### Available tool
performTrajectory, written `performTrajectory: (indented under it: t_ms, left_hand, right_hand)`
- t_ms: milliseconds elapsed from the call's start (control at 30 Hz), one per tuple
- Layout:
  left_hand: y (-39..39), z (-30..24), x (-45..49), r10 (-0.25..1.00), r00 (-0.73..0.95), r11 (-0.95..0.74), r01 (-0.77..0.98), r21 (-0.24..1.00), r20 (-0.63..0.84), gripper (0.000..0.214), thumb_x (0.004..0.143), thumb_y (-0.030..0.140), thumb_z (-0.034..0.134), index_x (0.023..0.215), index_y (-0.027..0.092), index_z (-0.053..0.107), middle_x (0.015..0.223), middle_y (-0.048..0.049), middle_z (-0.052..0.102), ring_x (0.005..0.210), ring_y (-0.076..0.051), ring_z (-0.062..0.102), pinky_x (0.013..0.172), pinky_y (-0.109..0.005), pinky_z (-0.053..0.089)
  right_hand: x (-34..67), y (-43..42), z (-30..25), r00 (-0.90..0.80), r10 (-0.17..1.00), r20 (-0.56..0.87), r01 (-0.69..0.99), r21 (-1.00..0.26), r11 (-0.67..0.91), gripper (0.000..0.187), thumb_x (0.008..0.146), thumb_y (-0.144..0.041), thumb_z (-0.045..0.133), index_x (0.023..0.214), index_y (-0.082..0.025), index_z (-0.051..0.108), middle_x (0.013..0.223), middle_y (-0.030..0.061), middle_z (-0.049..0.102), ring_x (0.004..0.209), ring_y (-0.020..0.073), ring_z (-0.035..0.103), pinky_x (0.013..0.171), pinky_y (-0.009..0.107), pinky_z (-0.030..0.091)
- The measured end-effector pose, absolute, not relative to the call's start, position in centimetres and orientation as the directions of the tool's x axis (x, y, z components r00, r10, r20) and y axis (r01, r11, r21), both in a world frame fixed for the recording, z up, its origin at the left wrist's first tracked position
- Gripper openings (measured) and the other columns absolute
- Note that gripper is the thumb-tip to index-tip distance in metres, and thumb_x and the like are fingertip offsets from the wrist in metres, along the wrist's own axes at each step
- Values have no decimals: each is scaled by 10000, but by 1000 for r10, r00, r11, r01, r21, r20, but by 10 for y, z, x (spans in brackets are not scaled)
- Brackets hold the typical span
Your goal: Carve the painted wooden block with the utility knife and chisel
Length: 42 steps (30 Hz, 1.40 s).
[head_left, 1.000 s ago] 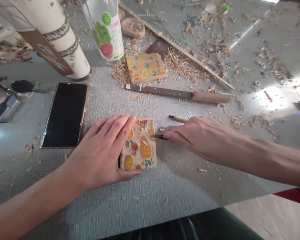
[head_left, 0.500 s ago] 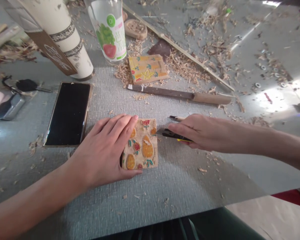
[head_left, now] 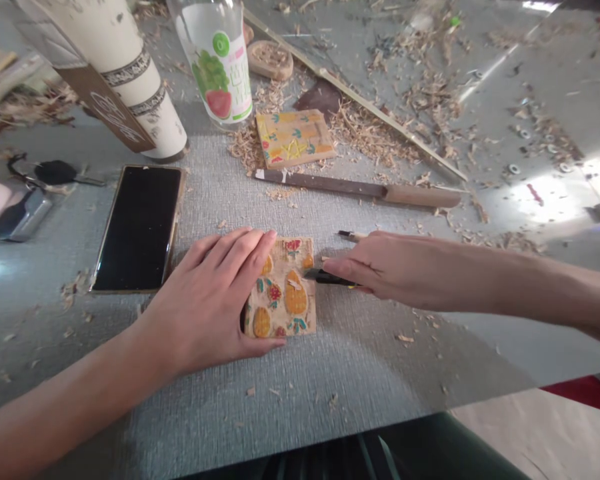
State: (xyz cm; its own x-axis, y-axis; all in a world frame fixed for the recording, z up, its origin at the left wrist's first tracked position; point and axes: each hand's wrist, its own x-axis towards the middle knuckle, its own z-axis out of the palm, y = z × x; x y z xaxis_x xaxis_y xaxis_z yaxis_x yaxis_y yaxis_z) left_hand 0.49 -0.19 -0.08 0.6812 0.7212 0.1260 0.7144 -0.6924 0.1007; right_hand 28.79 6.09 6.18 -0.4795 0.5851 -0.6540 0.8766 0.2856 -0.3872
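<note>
My left hand (head_left: 220,293) is closed around the left side of a small carved wooden block (head_left: 280,307), pressing it to the table. Painted orange fruits, red flowers and green leaves stand out on the block's top face. From the right, my right hand (head_left: 375,270) grips a utility knife (head_left: 333,277) with a black and yellow handle. The blade tip is at the block's right part, beside the large orange fruit. A thin dark-tipped tool (head_left: 350,236) shows just above the right hand; I cannot tell whether it is held or lying on the table.
Behind the block lie a long wooden-handled tool (head_left: 340,187) and a second painted wooden piece (head_left: 295,139). A phone (head_left: 139,230), a paper cup (head_left: 155,120) and a plastic bottle (head_left: 220,73) stand or lie left. Wood shavings (head_left: 375,143) litter the table.
My right hand has moved slightly left and toward me, bringing the knife blade over the block's right edge. The left hand and the block stay put.
</note>
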Motion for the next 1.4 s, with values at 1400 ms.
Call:
performTrajectory:
  t_ms: [1400]
  left_hand:
    - [-2,-1,3,721,679,-692,712,119,137,1255,810,849,683,1641,-39,373,1533,-325,582,1387,-492,584,1165,-619,455]
  right_hand:
    - [303,47,58,-520,752,-404,851,-319,417,741,1103,-744,267,816,-252,740,631,30,601,540,159,431,605,350,232]
